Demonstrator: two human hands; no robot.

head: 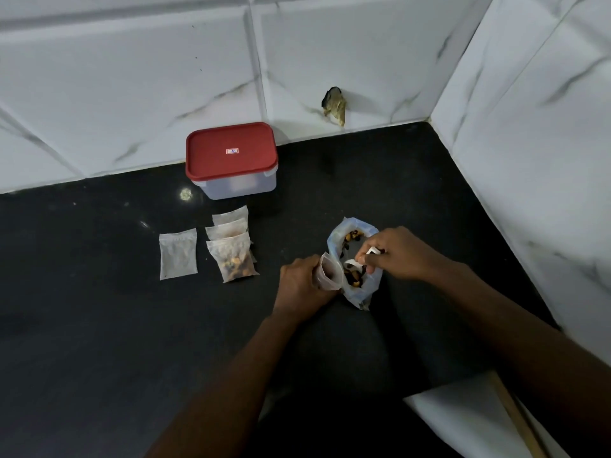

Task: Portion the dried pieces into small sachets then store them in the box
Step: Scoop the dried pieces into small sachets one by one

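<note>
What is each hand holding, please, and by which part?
Left hand grips an open sachet around its side; right hand pinches a white scoop by its handle.

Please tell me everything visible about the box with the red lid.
The box is rectangular with rounded corners: a translucent whitish plastic body and a red lid, closed, with a small sticker in its middle. It stands upright on the black counter, near the tiled wall, behind the sachets. Nothing else visibly touches it.

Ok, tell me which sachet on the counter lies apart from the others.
The sachet furthest left lies alone on the black counter; the other three overlap in a pile beside it, in front of the red-lidded box.
</note>
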